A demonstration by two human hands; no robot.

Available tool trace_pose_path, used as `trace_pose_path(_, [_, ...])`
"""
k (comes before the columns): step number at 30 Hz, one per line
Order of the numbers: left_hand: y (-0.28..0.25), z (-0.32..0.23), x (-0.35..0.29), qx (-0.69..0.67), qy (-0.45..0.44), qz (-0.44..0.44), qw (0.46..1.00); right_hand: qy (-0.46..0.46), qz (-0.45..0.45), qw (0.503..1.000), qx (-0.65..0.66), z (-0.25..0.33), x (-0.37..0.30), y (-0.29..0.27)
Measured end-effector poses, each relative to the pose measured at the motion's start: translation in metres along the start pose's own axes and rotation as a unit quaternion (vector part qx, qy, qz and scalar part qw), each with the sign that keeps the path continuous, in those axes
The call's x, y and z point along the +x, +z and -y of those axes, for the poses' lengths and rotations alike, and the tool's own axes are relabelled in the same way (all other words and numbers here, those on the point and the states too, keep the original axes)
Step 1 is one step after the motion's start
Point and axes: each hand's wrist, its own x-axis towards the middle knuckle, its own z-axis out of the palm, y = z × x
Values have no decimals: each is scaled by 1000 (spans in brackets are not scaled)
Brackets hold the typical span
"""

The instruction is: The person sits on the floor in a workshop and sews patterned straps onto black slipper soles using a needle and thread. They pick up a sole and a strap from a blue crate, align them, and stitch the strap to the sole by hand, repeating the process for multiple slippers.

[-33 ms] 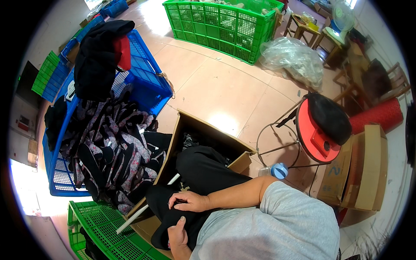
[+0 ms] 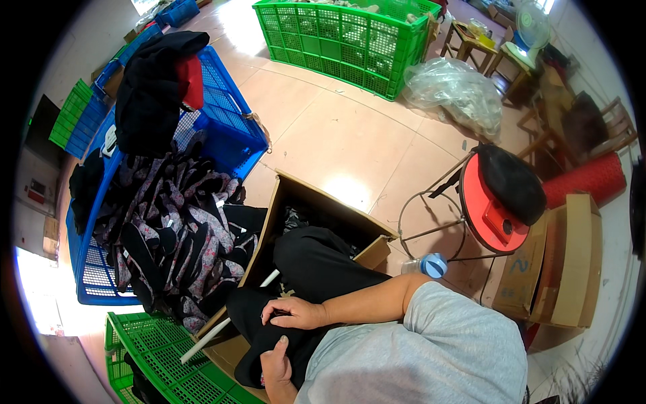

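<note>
So the right hand (image 2: 294, 314) is curled on black cloth (image 2: 249, 306), left hand (image 2: 276, 367) just below, can't tell if either's gripping anything, and the floral-and-black fabric pieces (image 2: 182, 232) fill the blue mesh crate (image 2: 232, 141) alongside, probably for easy reach.

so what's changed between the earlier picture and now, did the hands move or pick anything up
Nothing visibly changed: nothing moved, was taken hold of or let go. The right hand stays over the black fabric, the left hand just below it in view. The floral-and-black cloth pieces, blue mesh crate and black bag stay put.
</note>
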Motion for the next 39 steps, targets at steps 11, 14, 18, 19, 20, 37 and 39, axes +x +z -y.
trace_pose_path(11, [2, -2, 0, 4, 0, -6, 1000, -5, -8, 1000, -9, -1, 1, 0])
trace_pose_path(14, [2, -2, 0, 3, 0, -9, 1000, -4, -6, 1000, -6, -1, 1, 0])
trace_pose_path(18, [6, -4, -2, 3, 7, -3, 1000, 4, -4, 1000, -2, 0, 1, 0])
trace_pose_path(19, [8, -5, -3, 3, 12, 0, 1000, 2, -5, 1000, 0, 0, 1, 0])
trace_pose_path(20, [7, -4, -3, 5, 9, -8, 1000, 0, -6, 1000, 3, 0, 1, 0])
trace_pose_path(37, [24, -15, 6, -53, 70, -101, 991, 148, -99, 967, 185, -11, 11, 7])
trace_pose_path(39, [25, -19, 9, -130, 99, -119, 979, 193, -85, 969, 129, -9, 9, 9])
